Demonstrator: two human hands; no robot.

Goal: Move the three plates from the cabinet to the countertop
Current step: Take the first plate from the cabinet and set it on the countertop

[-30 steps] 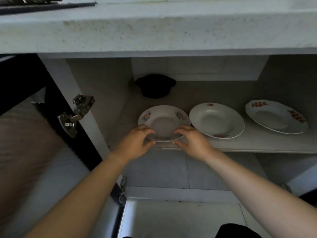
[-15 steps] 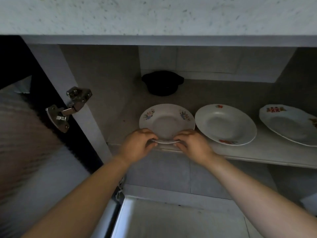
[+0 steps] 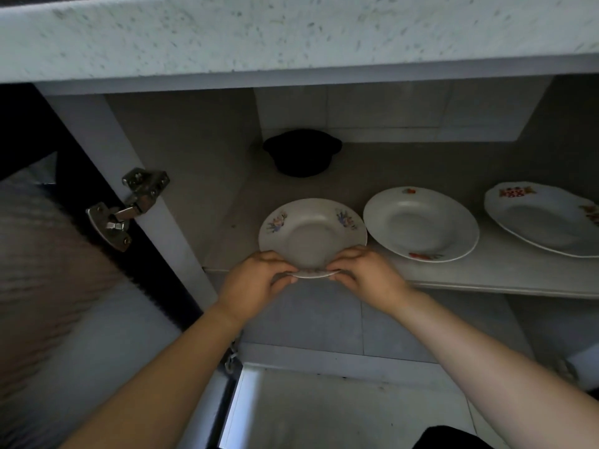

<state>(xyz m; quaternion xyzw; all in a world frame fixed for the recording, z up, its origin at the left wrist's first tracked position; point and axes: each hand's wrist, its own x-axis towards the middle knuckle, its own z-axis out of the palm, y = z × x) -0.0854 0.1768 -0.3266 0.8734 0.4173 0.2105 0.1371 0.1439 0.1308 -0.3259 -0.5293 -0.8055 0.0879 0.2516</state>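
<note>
Plate [image 3: 311,234], white with floral rim, pinched by both hands' grip.

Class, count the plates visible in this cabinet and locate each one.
3. Left plate gripped by both hands at the shelf edge; middle plate beside it; right plate partly cut off by the frame.

A black pot [image 3: 302,152] sits at the shelf's back, a metal hinge [image 3: 129,209] on the left door frame.

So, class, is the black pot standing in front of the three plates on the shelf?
No: the black pot sits at the back of the shelf, behind the left plate held by both hands.
</note>
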